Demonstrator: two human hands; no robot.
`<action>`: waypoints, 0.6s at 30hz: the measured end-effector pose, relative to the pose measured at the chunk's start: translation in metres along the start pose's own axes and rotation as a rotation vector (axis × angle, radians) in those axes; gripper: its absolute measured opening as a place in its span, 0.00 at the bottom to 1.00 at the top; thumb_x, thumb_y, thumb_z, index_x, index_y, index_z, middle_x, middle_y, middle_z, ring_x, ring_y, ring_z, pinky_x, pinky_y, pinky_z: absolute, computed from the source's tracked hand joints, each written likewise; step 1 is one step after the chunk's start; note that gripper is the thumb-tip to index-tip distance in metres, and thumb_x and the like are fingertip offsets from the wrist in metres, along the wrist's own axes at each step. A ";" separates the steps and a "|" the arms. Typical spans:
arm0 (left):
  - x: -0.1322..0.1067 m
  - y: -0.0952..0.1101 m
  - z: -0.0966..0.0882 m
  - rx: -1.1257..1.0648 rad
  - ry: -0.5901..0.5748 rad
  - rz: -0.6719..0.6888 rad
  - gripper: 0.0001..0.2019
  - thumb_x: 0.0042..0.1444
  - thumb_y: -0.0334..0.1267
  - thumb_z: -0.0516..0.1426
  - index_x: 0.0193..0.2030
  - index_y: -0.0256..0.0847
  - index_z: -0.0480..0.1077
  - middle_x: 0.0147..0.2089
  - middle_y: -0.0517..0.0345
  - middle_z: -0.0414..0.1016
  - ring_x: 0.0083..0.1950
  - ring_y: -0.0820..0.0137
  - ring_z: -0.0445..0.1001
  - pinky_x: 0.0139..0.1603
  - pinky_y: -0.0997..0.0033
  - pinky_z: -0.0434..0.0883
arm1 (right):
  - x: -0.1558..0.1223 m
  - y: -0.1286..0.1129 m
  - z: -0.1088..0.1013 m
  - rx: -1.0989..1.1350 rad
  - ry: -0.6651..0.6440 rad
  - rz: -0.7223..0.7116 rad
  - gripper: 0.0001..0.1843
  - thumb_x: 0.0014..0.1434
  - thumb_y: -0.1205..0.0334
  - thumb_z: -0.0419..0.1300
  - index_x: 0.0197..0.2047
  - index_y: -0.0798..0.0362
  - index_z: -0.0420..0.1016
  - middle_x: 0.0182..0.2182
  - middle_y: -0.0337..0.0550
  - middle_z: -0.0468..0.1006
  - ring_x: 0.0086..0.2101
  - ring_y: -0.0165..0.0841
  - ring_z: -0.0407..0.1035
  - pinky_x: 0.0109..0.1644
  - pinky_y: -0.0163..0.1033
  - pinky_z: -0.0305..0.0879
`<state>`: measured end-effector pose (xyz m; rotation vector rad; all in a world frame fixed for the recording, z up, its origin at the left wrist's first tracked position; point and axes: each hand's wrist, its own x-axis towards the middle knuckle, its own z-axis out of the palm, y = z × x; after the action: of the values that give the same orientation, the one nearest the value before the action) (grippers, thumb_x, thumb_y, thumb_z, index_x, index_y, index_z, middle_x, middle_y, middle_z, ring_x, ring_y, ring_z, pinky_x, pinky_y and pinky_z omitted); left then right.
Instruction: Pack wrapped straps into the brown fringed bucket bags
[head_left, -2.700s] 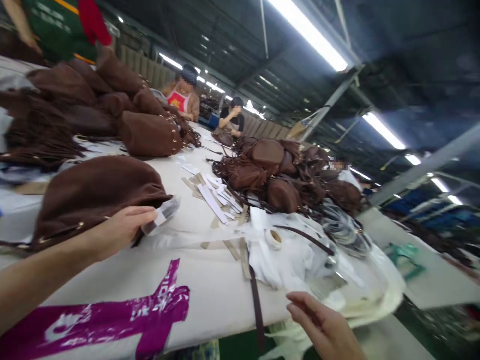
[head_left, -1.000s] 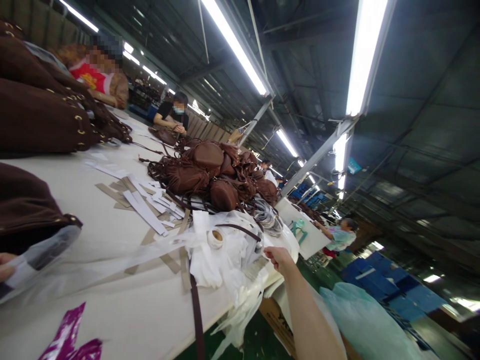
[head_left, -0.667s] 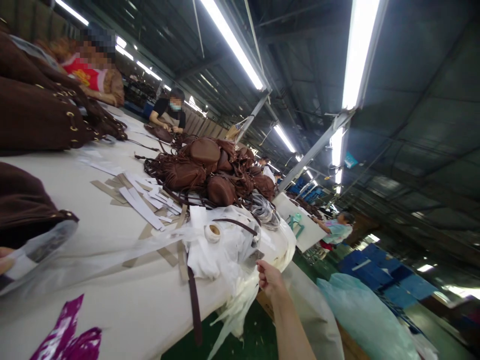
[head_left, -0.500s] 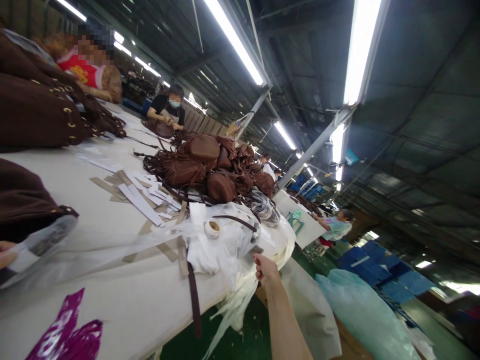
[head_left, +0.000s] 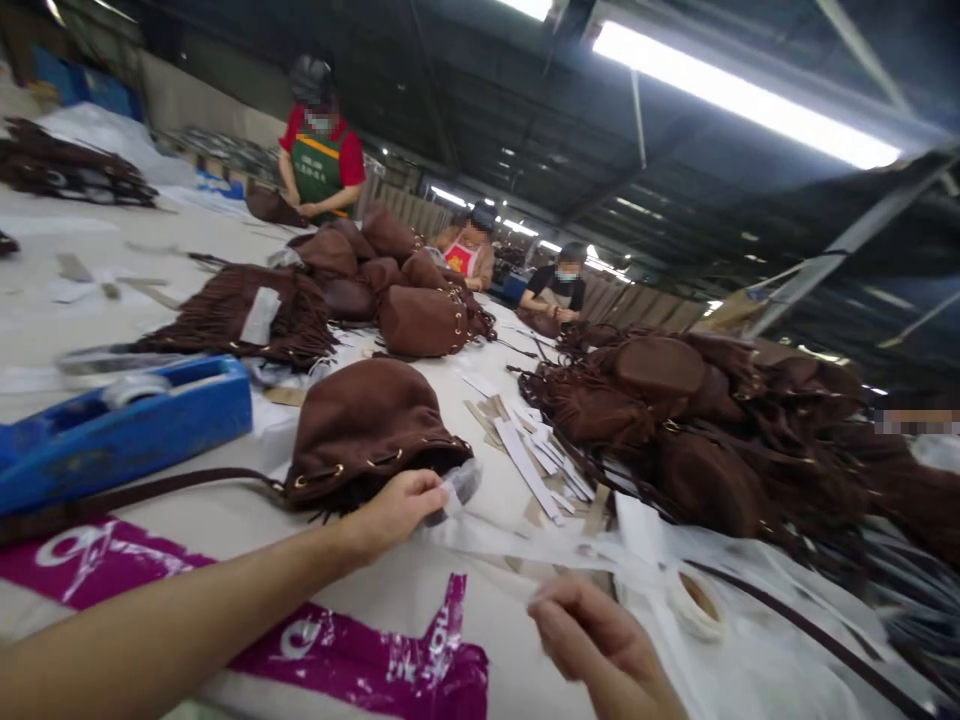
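Observation:
My left hand [head_left: 397, 508] is closed on the mouth of a clear plastic bag [head_left: 495, 535] at the opening of a brown suede drawstring bag [head_left: 364, 425] lying on the table. My right hand [head_left: 592, 640] is low in front, blurred, its fingers curled round the other end of the stretched clear plastic. The plastic runs between both hands across the cream table cover with purple print [head_left: 352, 655].
A blue tape dispenser [head_left: 112, 425] sits at the left. Paper strips [head_left: 525, 455], a tape roll [head_left: 694, 603] and piles of brown fringed bags [head_left: 705, 420] lie to the right and behind. Three other people [head_left: 319, 150] work further down the table.
The view has swung back left and down onto the table. My right hand came back from the table's right edge to the plastic in front of me; my left kept its hold.

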<state>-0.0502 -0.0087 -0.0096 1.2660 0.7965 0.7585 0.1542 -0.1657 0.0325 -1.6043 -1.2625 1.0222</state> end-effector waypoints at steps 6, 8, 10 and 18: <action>0.000 -0.010 0.002 0.015 -0.013 0.092 0.14 0.50 0.48 0.56 0.28 0.37 0.65 0.26 0.62 0.63 0.29 0.73 0.60 0.31 0.72 0.58 | 0.052 -0.010 0.080 0.060 -0.010 -0.121 0.21 0.55 0.41 0.61 0.26 0.51 0.71 0.20 0.33 0.59 0.24 0.29 0.54 0.29 0.33 0.55; 0.002 -0.012 0.002 0.098 0.003 0.116 0.11 0.52 0.44 0.54 0.27 0.37 0.65 0.26 0.61 0.63 0.30 0.72 0.60 0.32 0.72 0.59 | 0.058 -0.004 0.082 0.124 -0.028 -0.116 0.19 0.56 0.42 0.60 0.29 0.51 0.72 0.20 0.32 0.59 0.24 0.29 0.53 0.29 0.33 0.54; 0.002 -0.014 0.004 0.233 0.048 0.146 0.09 0.53 0.39 0.53 0.26 0.38 0.65 0.28 0.59 0.64 0.33 0.70 0.62 0.36 0.70 0.61 | 0.060 0.000 0.081 0.210 -0.042 -0.107 0.17 0.58 0.44 0.60 0.32 0.50 0.73 0.21 0.32 0.59 0.24 0.28 0.52 0.29 0.33 0.53; -0.007 -0.023 0.013 0.657 0.129 0.263 0.01 0.54 0.32 0.54 0.33 0.39 0.66 0.41 0.53 0.71 0.50 0.61 0.61 0.50 0.60 0.58 | 0.059 0.014 0.074 0.055 0.008 -0.038 0.22 0.53 0.41 0.63 0.38 0.51 0.73 0.22 0.33 0.63 0.22 0.27 0.54 0.25 0.32 0.54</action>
<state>-0.0418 -0.0244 -0.0305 1.9527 1.0437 0.8248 0.0984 -0.1013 -0.0107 -1.5354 -1.2449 1.0172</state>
